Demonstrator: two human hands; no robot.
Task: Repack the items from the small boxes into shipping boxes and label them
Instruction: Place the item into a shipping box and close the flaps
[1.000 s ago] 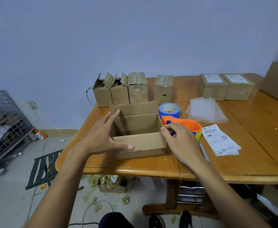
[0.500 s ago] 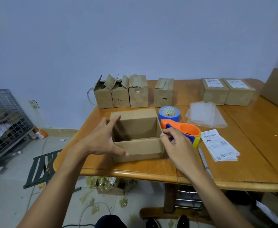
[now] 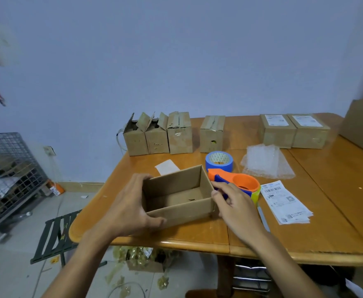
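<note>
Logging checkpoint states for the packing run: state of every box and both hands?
shipping box: open, upright, no item visible inside
left hand: grips its left wall
right hand: holds its right wall
two left small boxes: flaps up
two right small boxes: flaps down
labelled boxes: shut, labels on top
tape roll: lying flat

Table [image 3: 337, 190]: a glossy orange-brown wooden top with a seam toward the right, set against the wall.
Wall [image 3: 176, 61]: plain pale blue, with a socket [image 3: 49, 149] low at left.
Floor, left: a wire-mesh cage [image 3: 8, 168] holding papers; nearer the table, a dark green slatted folding stool [image 3: 53, 235].
Under the table: crumpled yellowish tape scraps [image 3: 120, 274].
</note>
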